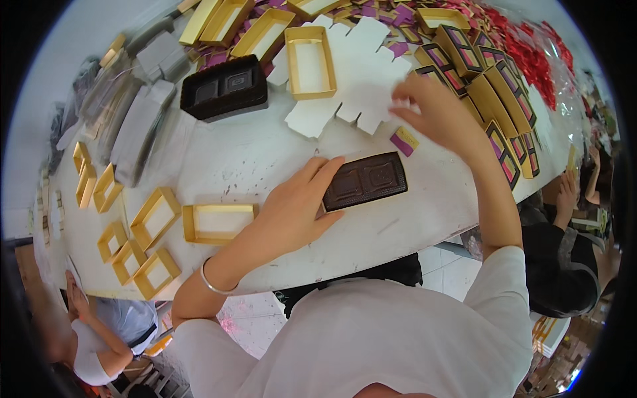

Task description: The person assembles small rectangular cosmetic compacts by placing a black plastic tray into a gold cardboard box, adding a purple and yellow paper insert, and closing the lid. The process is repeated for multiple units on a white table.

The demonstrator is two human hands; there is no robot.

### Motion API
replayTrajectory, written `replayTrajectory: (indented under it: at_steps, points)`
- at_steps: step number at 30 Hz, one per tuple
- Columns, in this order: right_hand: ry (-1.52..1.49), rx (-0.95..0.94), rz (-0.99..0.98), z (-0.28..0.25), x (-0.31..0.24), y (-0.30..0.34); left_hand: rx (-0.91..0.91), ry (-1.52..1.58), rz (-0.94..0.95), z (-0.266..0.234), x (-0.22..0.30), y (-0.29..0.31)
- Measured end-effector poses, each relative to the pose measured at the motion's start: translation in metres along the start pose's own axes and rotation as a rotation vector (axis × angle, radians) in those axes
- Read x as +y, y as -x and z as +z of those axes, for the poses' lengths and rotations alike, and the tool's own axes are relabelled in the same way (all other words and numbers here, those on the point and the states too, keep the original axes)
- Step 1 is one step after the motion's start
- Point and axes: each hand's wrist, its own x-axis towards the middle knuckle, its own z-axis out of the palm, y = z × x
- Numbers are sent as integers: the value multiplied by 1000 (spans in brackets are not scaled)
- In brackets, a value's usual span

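Note:
My left hand [295, 199] grips the left end of a dark brown plastic tray [368, 180] with two moulded recesses, thumb along its near side and fingers at its far side. The tray lies on the table in front of me. My right hand [434, 113] is raised over the right edge of some flat white die-cut card [361, 73]. Its fingers are bent and slightly blurred, thumb apart from them, and I see nothing held in them. Just below those fingers lies a small purple and gold card [403, 141]. A stack of dark trays [224, 89] stands farther left.
Gold box frames [219, 222] lie at left; another gold box [310, 63] sits on the white card. Gold boxes with dark and pink fronts [501, 86] are piled at right, beside red shiny material [531, 60]. Grey sleeves [139, 126] lie far left. Other people work at both sides.

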Motion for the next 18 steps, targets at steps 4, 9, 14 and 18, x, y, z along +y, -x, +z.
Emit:
replayTrajectory:
  at_steps: [4,9,14,18]
  points:
    - [42,67,53,34,-7,54,66,53,43,6,-10,-1]
    - [-346,213,40,40,-3,64,39,213,-55,2,-10,0]
    - [-338,68,-443,44,-54,54,101,159,60,7,-19,-1]
    - [-474,47,-383,60,-55,46,131,142,89,7,-18,-1]
